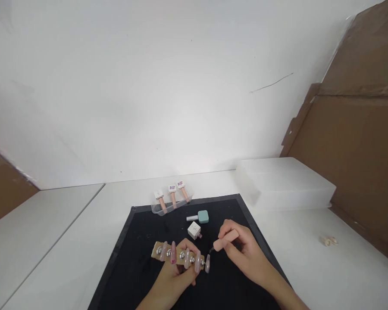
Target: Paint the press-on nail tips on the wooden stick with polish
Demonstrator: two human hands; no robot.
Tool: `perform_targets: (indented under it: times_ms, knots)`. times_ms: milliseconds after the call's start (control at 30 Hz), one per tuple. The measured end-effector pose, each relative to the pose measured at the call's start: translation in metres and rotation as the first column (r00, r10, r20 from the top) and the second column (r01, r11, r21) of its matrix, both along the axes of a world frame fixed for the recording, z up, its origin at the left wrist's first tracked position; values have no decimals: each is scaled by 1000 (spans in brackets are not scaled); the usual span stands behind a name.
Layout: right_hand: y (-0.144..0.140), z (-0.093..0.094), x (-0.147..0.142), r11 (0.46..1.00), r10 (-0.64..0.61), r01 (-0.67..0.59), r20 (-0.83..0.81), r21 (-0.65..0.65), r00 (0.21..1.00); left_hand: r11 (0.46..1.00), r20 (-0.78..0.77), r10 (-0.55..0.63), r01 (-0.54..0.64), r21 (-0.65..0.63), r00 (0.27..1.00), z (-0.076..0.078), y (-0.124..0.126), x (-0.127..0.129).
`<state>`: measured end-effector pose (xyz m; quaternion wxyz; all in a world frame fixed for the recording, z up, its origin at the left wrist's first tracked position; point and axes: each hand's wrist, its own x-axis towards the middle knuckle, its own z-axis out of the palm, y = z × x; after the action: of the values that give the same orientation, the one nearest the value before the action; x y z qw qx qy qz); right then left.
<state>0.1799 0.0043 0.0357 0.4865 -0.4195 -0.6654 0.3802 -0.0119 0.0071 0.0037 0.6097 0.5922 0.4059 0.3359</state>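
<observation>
My left hand (177, 275) grips a tan strip (177, 255) with round silver studs, raised over the black mat. Several long false nails stand along it, mostly pale and shiny, and one is a deeper pink nail (173, 253). My right hand (245, 252) pinches the peach cap of a nail polish brush (225, 240). Its dark tip is close to the nail at the strip's right end (208, 263); whether they touch I cannot tell. Just beyond my hands a white polish bottle (194, 230) without its cap lies on the mat, its neck pointing right.
Behind the white bottle lies a mint-green bottle (203, 216) with a pale cap. A clear tray (158, 212) at the mat's back edge holds three white bottles with peach caps. A translucent box (287, 183) stands back right; small beige rings (329, 241) lie at right.
</observation>
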Motion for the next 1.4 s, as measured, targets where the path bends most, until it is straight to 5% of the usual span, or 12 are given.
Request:
perform_targets:
  times_ms: [267,533,767,1033,1267,1400]
  knots:
    - [-6,4,1,988,151,-151,6,-22,988,1000,22,2,-1,-20,1000,-1,2,0]
    - [-1,2,1,1000,3,-2,18,-11,1000,999,39,0,1,-40,999,-1,2,0]
    - [-6,7,0,987,156,-155,35,-31,987,1000,34,-7,8,-26,999,-4,4,-1]
    - [-1,-1,-1,999,-10,10,16,-34,1000,999,19,2,-1,-41,1000,0,0,0]
    - [-5,3,-1,993,117,-117,0,-5,993,999,34,-6,7,-37,999,-5,2,-1]
    - [-3,1,-3,997,78,-77,33,-15,996,999,33,-6,7,-32,999,-6,2,-1]
